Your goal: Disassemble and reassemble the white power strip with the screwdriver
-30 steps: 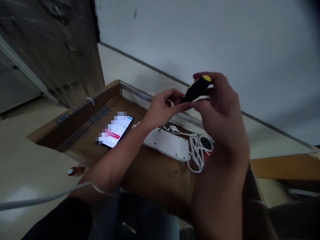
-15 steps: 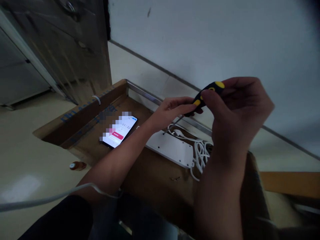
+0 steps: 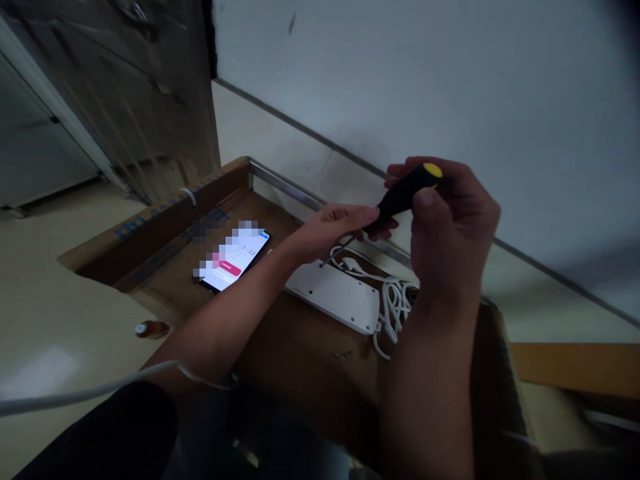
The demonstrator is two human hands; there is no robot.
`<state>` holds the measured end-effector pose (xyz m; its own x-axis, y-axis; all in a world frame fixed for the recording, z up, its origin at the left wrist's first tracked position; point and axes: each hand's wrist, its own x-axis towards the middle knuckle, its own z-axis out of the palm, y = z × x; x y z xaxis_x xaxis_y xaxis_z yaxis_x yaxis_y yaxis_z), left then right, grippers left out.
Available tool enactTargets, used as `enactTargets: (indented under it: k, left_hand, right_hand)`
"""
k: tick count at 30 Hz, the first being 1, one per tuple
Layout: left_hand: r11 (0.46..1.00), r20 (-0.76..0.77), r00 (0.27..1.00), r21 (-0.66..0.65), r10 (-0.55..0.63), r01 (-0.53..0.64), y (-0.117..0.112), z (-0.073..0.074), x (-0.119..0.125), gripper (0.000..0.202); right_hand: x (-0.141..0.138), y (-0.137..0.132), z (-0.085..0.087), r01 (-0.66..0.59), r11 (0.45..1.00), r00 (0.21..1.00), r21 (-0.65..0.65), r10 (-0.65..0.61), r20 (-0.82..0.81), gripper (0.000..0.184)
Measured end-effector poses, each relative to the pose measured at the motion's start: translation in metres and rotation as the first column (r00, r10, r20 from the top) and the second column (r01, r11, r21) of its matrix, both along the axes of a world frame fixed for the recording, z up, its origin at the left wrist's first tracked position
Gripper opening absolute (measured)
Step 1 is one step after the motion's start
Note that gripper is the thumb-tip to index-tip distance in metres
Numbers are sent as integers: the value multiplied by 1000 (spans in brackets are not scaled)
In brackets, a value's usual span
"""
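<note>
While a white power strip (image 3: 333, 295) lies on a cardboard box (image 3: 155, 243), a black-and-yellow screwdriver (image 3: 406, 193) sits toward one o'clock from it, gripped in the right hand (image 3: 450, 233), fingers closed; the open left hand (image 3: 333, 230) lies just beside its shaft.

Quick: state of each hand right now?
Left hand: open, fingers extended, holding nothing visible.
Right hand: closed, grip on a black-and-yellow plastic-handled screwdriver.

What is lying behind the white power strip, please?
White cable loops behind the power strip into a coil; the right forearm hides its far end.
</note>
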<state>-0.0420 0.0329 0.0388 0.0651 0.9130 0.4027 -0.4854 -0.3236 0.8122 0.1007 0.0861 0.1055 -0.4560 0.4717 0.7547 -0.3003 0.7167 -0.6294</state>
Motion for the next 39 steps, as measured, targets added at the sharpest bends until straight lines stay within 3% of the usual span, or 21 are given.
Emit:
enactTargets:
  k: [3, 5, 7, 9, 12, 15, 18, 22, 25, 28, 30, 36, 39]
  left_hand:
    - [1000, -79, 997, 7, -7, 8, -1, 2, -2, 57]
    - [1000, -81, 997, -8, 11, -11, 0, 2, -3, 56]
    - [998, -45, 998, -37, 52, -54, 2, 1, -3, 53]
    - [995, 0, 997, -52, 83, -83, 2, 1, -3, 50]
    - [1000, 49, 999, -19, 16, -15, 0, 4, -4, 49]
    - [998, 62, 996, 5, -68, 68, -2, 5, -5, 52]
    - [999, 66, 997, -1, -42, 43, 0, 3, -5, 50]
    - [998, 69, 996, -21, 63, -61, 5, 0, -4, 47]
    - [998, 57, 996, -13, 62, -61, 3, 3, -5, 41]
    - [1000, 34, 999, -8, -24, 24, -1, 6, -6, 46]
    - [1000, 34, 999, -14, -20, 21, -2, 6, -6, 46]
    - [995, 59, 993, -16, 98, -98, 0, 8, -4, 41]
    - [999, 53, 998, 8, 34, -35, -2, 11, -6, 40]
  right_hand:
    - [-4, -5, 7, 186, 975, 978, 120, -173, -113, 43]
    - [-7, -6, 9, 278, 953, 952, 121, -256, -169, 40]
    - [-8, -6, 8, 255, 964, 960, 78, -242, -144, 34]
    - [-6, -7, 7, 144, 989, 985, 34, -140, -97, 32]
    - [0, -11, 7, 12, 1000, 1000, 29, -12, -8, 31]
    - [4, -15, 10, -19, 998, 997, 57, 15, 71, 31]
    - [2, -14, 12, 38, 993, 995, 114, -48, 84, 42]
    - [-3, -6, 11, 252, 953, 968, 171, -246, -55, 45]
    - [1, -7, 11, 188, 975, 982, 119, -190, 4, 37]
    - [7, -12, 12, 40, 999, 995, 22, -42, 93, 39]
    - [8, -14, 12, 6, 1000, 991, 4, -7, 133, 42]
    - [-2, -6, 10, 248, 952, 967, 178, -254, 14, 44]
    - [2, -6, 11, 192, 972, 980, 133, -198, 34, 41]
